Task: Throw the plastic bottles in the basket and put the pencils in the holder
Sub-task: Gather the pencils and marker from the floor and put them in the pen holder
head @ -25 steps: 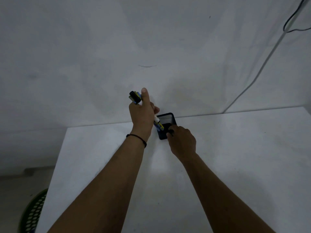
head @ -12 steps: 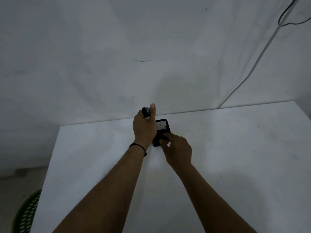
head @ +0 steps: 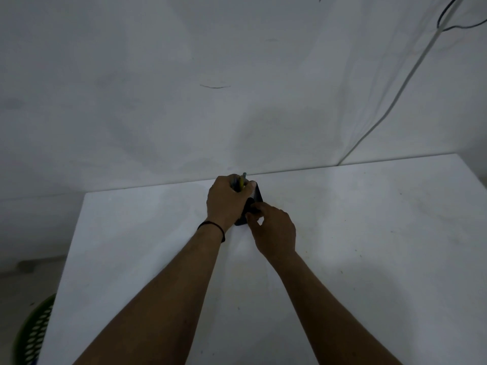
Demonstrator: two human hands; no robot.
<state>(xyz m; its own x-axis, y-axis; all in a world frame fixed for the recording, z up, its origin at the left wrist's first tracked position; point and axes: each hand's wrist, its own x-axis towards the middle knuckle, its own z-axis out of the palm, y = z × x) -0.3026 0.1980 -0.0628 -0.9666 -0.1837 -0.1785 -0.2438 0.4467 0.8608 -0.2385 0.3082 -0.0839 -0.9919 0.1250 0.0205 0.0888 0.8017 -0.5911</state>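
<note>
Head view shows the left hand (head: 226, 200) closed on the pencils (head: 240, 183) over the holder (head: 255, 197), which the right hand (head: 271, 230) grips (low down). Best to keep the holder steady and let the pencils slide in upright.

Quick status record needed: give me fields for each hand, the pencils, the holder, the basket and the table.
left hand: closed round the pencils, at the holder's mouth
right hand: gripping the holder's near side
pencils: bunched in the left fist, only their tops showing
holder: black mesh, on the table near its far edge
basket: green, on the floor left of the table
table: white, no bottles visible
</note>
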